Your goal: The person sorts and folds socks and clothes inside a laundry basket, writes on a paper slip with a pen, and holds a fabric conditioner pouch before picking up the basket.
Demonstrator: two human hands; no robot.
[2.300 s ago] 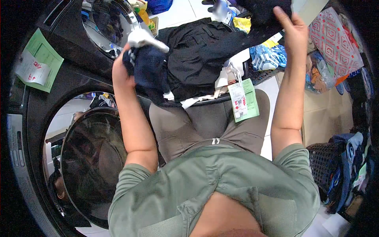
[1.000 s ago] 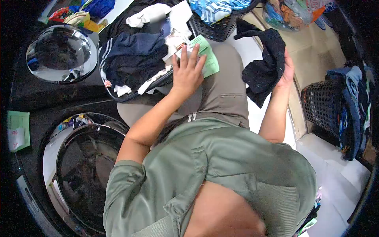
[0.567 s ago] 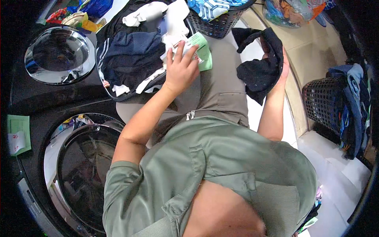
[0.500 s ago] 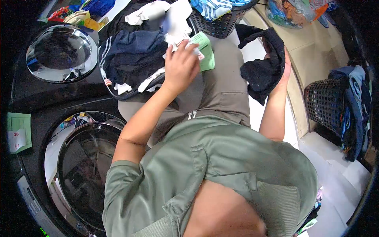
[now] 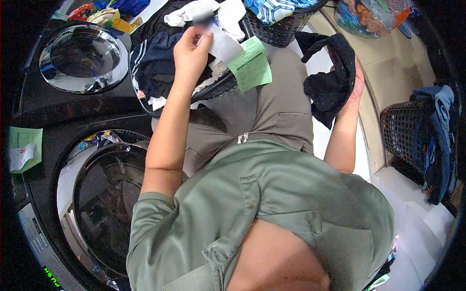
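the left hand (image 5: 191,56) is partly closed, its thumb and fingers pinching the white slip (image 5: 224,44) near its upper left edge. the slip is raised over the basket (image 5: 221,88) in front of the lap, its plain side up, and its lower right edge meets the green slip (image 5: 251,65). that one lies over the basket's rim and reaches the thigh (image 5: 287,82).

the right hand (image 5: 358,87) is well apart to the right, mostly hidden behind the black cloth (image 5: 342,70). the cloth hangs in a loose curve against its palm; how tightly the fingers close cannot be told.

navy clothes (image 5: 158,56) and a white cloth (image 5: 233,20) lie in the basket, beyond the slips.

for a clean hold on the paper, a light pinch near the edge should do, leaving the face open to view. tilting it gently seems wiser than tugging, since thin paper could crease or tear where the slips meet. the black cloth is best kept out to the side, where it covers neither slip, its loose end off the floor (image 5: 320,133).
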